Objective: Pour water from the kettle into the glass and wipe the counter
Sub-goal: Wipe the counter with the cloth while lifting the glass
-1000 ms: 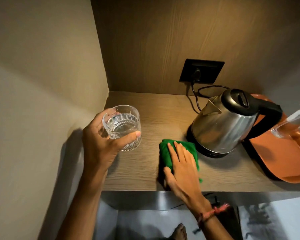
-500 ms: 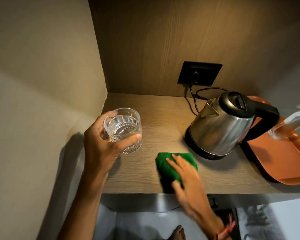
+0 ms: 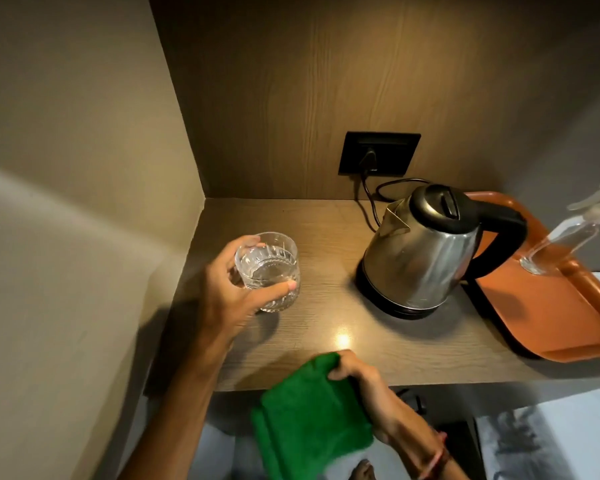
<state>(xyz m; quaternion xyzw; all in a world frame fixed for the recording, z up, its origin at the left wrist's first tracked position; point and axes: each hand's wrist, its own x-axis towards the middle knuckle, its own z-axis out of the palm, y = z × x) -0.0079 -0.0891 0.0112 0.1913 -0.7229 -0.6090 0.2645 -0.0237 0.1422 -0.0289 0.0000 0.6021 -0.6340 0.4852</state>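
Observation:
My left hand (image 3: 230, 292) grips a cut-glass tumbler (image 3: 268, 271) part full of water, holding it just above the left part of the wooden counter (image 3: 326, 230). A steel kettle (image 3: 420, 251) with a black lid and handle stands on its base at the middle right, spout toward the glass. My right hand (image 3: 368, 386) is closed on a folded green cloth (image 3: 309, 410), which hangs off the counter's front edge, mostly below it.
An orange tray (image 3: 548, 313) sits right of the kettle with a clear bottle (image 3: 561, 237) on it. A black wall socket (image 3: 378, 153) with the kettle's cord is behind. A beige wall closes the left side. The floor shows below the counter edge.
My right hand has pulled the green cloth back off the counter toward me and now grips it. The left hand keeps holding the glass in about the same place.

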